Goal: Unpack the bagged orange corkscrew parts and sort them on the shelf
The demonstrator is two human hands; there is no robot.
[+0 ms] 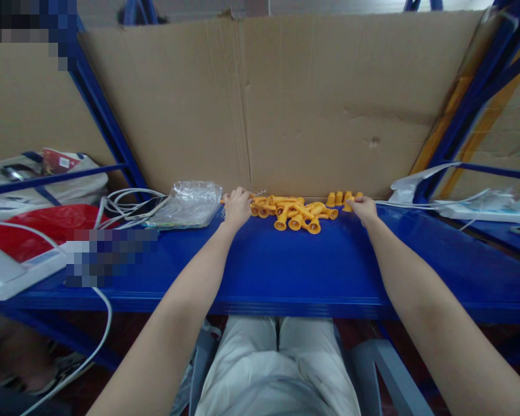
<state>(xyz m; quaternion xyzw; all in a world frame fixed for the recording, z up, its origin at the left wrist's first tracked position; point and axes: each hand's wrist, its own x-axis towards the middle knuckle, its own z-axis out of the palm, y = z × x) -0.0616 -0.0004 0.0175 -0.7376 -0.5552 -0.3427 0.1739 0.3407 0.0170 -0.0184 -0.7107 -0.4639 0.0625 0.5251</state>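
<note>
Orange plastic pieces with long stems and flared bell ends, like small toy horns (295, 222), lie in a loose pile near the back of the blue tabletop (303, 271). At the pile's left end is my left hand (237, 207), its fingers curled down, with a bit of orange showing beside them. What those fingers hold is mostly hidden. A thin silvery chain (260, 193) shows just right of that hand. To the right of the pile, several small orange cups (331, 200) stand in a row. My right hand (364, 210) pinches an orange cup (349, 205) at the row's right end.
Clear plastic bags (190, 202) lie left of my left hand, beside coiled white cables (127, 202). A white power strip (26, 268) and a red bag (47, 228) are farther left. Cardboard (329, 104) walls the back. Another white strip (489, 211) lies at right.
</note>
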